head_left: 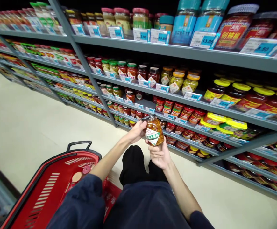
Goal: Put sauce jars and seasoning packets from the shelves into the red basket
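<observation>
A glass jar (158, 130) of brownish-yellow pickled food, with a dark lid and a white and green label, is held up in front of the shelves. My right hand (159, 155) is wrapped around its lower part from below. At its upper left, my left hand (137, 132) has thumb and fingers closed at the edge of the lid. The jar leans slightly, its label turned towards me. Part of each hand's fingers is hidden behind the glass.
A red shopping basket (45, 187) with a black handle stands on my left, with a few lidded items (77, 176) inside. Long grey shelves (138, 86) hold rows of jars with price tags. A slanting shelf brace (224, 156) crosses at right. Pale floor (45, 121) runs along them.
</observation>
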Demonstrator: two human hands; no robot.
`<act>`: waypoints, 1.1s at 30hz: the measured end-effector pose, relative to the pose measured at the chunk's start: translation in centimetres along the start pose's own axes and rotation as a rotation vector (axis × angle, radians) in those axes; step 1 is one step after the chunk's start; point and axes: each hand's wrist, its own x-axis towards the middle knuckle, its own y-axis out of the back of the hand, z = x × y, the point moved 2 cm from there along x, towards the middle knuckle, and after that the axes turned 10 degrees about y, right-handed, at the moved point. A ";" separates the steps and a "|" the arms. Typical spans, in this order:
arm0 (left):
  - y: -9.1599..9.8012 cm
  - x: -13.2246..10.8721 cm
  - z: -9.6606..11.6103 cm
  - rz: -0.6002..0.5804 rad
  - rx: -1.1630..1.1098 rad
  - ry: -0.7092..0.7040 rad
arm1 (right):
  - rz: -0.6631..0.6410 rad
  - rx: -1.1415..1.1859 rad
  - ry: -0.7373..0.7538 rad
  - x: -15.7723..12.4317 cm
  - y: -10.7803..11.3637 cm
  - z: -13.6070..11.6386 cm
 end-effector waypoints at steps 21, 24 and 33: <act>-1.2 -2.5 -9.5 0.210 0.623 0.023 | 0.469 -1.040 0.651 -6.7 8.1 2.1; -0.2 -3.7 -12.5 0.173 0.433 0.082 | 0.568 -1.020 0.664 -8.7 10.3 3.0; 1.5 -7.9 -15.6 0.143 0.146 0.095 | 0.627 -1.094 0.650 -7.3 10.8 4.5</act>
